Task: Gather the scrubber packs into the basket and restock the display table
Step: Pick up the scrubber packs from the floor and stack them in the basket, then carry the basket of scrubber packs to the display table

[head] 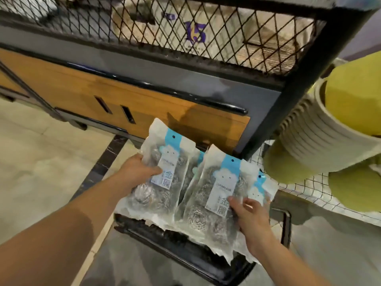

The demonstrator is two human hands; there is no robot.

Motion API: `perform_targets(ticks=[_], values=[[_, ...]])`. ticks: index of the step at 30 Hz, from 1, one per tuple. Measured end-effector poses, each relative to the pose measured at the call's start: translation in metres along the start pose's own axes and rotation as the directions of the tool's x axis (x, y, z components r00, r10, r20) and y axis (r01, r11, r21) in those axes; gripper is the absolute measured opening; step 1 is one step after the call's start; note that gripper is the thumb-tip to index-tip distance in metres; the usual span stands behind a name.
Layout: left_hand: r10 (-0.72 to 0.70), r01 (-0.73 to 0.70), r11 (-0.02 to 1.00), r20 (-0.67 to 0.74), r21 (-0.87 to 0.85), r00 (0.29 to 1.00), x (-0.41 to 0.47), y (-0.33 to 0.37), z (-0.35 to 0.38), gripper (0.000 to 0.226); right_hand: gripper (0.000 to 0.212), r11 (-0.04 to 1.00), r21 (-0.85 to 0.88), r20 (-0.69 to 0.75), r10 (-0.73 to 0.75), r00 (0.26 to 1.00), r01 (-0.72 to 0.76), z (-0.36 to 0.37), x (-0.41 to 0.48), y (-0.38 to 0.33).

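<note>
Left hand (pixel 140 169): gripped the left pack (pixel 165 182) by its left edge, thumb across the front label, fingers hidden behind
Right hand (pixel 252 220): pinched the right pack (pixel 214 195) near its lower right corner, fingers curled over the front; more packs sat behind it, and whether it held those too could not be told
Packs: side by side and overlapping, tilted, blue header ends pointing away from the person, long axes running from the person toward the table (pixel 144 96)
Basket (pixel 185 252): black, directly beneath the packs and mostly hidden by them; only its near rim showed
Table: ahead of the hands, wood front panel low, mesh (pixel 206 38) above
Bins (pixel 329 131): stacked yellow-green, off to the right, apart from the packs
Key relation: the basket lay straight below both hands, so the move likely called for lowering, not reaching; both hands looked about equally near it
Step judged: gathering, with the packs not yet let go into the basket
Risk: slick film and a corner pinch could let the right pack slide out past the rim
</note>
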State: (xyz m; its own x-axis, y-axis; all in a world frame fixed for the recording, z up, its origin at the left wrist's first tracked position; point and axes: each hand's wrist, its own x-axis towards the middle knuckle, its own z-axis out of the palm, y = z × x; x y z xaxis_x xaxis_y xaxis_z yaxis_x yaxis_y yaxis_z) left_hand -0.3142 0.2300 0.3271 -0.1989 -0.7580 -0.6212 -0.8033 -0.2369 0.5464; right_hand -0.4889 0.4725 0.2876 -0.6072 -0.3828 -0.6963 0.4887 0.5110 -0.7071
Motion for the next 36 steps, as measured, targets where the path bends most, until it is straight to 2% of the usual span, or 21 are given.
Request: perform_targets(ticks=[2,4,5,7,10,13,17,19,21,24,26,28,31,33,36], values=[[0.041,-0.042,0.992,0.008,0.123,0.999,0.01,-0.005,0.005,0.048,0.033,0.969,-0.234,-0.059,-0.098,0.993,0.082,0.0,-0.002,0.001],[0.092,-0.092,0.953,0.015,0.289,0.996,0.018,-0.012,0.008,0.059,0.031,0.873,-0.464,-0.086,-0.217,0.972,0.154,0.001,-0.001,0.001],[0.11,-0.108,0.921,0.017,0.375,0.994,0.02,-0.015,0.008,0.064,0.034,0.825,-0.54,-0.091,-0.253,0.963,0.165,0.002,-0.002,0.0],[0.124,-0.107,0.872,-0.002,0.478,0.992,0.022,-0.022,0.008,0.072,0.033,0.792,-0.597,-0.101,-0.23,0.968,0.125,0.004,0.001,-0.001],[0.109,-0.081,0.874,-0.029,0.479,0.994,0.018,-0.034,0.005,0.078,0.05,0.768,-0.64,-0.131,-0.161,0.978,0.041,0.005,0.003,-0.006],[0.097,-0.085,0.9,-0.007,0.428,0.995,0.008,-0.041,0.002,0.076,0.051,0.718,-0.695,-0.113,-0.154,0.982,0.033,0.006,0.0,-0.017],[0.09,-0.073,0.93,-0.031,0.36,0.995,-0.011,-0.038,-0.015,0.077,0.064,0.616,-0.786,-0.089,-0.192,0.977,0.05,-0.004,0.0,-0.039],[0.063,-0.045,0.948,-0.046,0.316,0.997,-0.017,-0.038,-0.027,0.081,0.065,0.595,-0.8,-0.078,-0.22,0.972,0.07,-0.01,0.005,-0.052],[-0.004,0.019,0.971,-0.061,0.24,0.998,-0.024,-0.041,-0.038,0.097,0.064,0.581,-0.806,-0.039,-0.25,0.968,0.117,-0.014,0.013,-0.067],[-0.104,0.111,0.992,-0.11,0.067,0.989,-0.038,-0.046,-0.043,0.13,0.059,0.534,-0.804,0.116,-0.292,0.949,0.262,-0.019,0.029,-0.094],[-0.191,0.182,0.98,-0.129,-0.077,0.973,-0.052,-0.048,-0.036,0.135,0.063,0.493,-0.795,0.245,-0.273,0.93,0.354,-0.017,0.044,-0.114],[-0.288,0.259,0.946,-0.135,-0.195,0.948,-0.066,-0.056,-0.019,0.129,0.071,0.467,-0.784,0.349,-0.215,0.912,0.41,-0.011,0.064,-0.133],[-0.395,0.316,0.846,-0.108,-0.429,0.912,-0.087,-0.066,0.014,0.125,0.082,0.495,-0.743,0.468,-0.097,0.878,0.451,0.006,0.102,-0.151],[-0.494,0.352,0.751,-0.122,-0.558,0.861,-0.099,-0.068,0.042,0.116,0.076,0.541,-0.707,0.522,-0.033,0.852,0.455,0.018,0.129,-0.152],[-0.565,0.346,0.651,-0.127,-0.676,0.815,-0.11,-0.074,0.091,0.134,0.081,0.614,-0.646,0.59,0.024,0.807,0.454,0.026,0.175,-0.142]])
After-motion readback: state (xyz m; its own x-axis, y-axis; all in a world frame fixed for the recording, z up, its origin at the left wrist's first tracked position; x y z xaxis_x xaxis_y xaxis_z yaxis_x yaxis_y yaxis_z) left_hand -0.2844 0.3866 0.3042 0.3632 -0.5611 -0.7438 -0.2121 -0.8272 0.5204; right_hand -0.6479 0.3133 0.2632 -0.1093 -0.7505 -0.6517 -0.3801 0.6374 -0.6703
